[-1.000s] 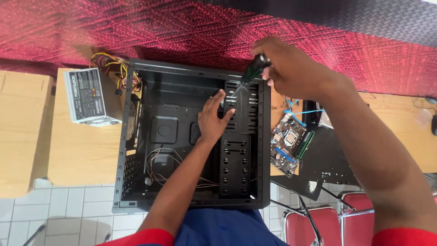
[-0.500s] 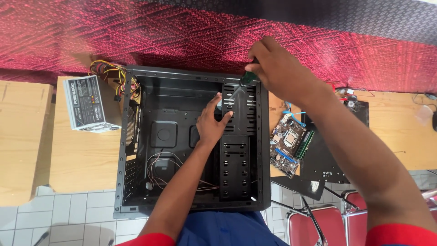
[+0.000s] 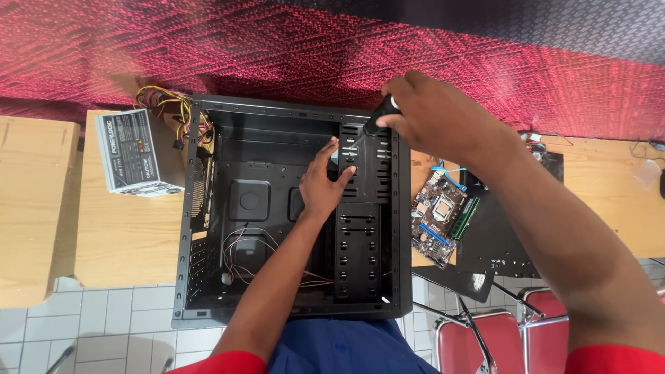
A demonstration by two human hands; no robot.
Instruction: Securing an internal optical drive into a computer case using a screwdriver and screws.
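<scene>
Gripping a screwdriver (image 3: 379, 116) in our right hand (image 3: 443, 121), fingers wrapped tight round its handle, we hold it over the black drive rack (image 3: 360, 228) inside the open computer case (image 3: 291, 208). Our left hand (image 3: 325, 183) rests there, fingers spread narrow against the rack.

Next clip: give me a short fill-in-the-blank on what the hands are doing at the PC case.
1. The right hand holds a ____ over the case.
2. The left hand reaches ____ the case.
3. The motherboard lies to the ____ of the case.
4. The power supply lies ____ the case.

Missing: screwdriver; inside; right; outside
</scene>
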